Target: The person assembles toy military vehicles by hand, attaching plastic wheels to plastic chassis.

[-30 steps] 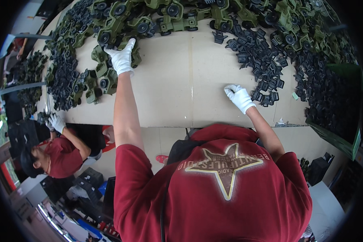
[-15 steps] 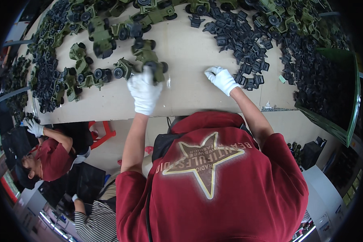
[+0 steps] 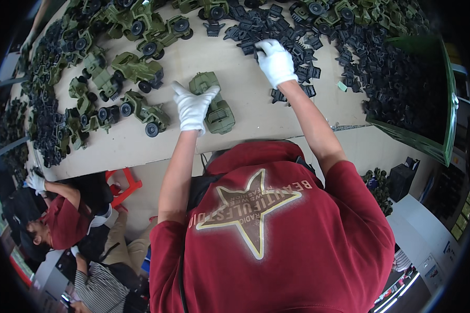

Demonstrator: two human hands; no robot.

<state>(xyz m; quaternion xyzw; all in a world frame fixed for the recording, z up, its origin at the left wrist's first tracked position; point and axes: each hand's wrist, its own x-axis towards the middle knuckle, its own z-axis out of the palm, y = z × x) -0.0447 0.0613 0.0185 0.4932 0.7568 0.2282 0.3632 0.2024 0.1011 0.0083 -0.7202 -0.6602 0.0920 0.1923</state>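
Note:
A green toy vehicle [image 3: 218, 107] lies on the table with its body side up and no wheels showing. My left hand [image 3: 192, 108], in a white glove, is against its left side. The thumb reaches over the vehicle while the other visible finger points away to the left, so the hand is open. Farther right, my gloved right hand [image 3: 275, 65] is at the near left edge of a heap of small black plastic parts [image 3: 303, 52]. Its fingers are bent together around a black part, mostly hidden by the glove.
Several green toy vehicles with black wheels [image 3: 143, 112] lie to the left and along the back of the table [image 3: 141, 148]. A green crate [image 3: 420, 141] of black parts stands at the right edge. At far left, another person's gloved hand [image 3: 35, 181] is beside the table.
My right hand has moved forward to the black parts. The toy vehicle under my left hand has turned from wheels up to body up, and the left hand's fingers have spread.

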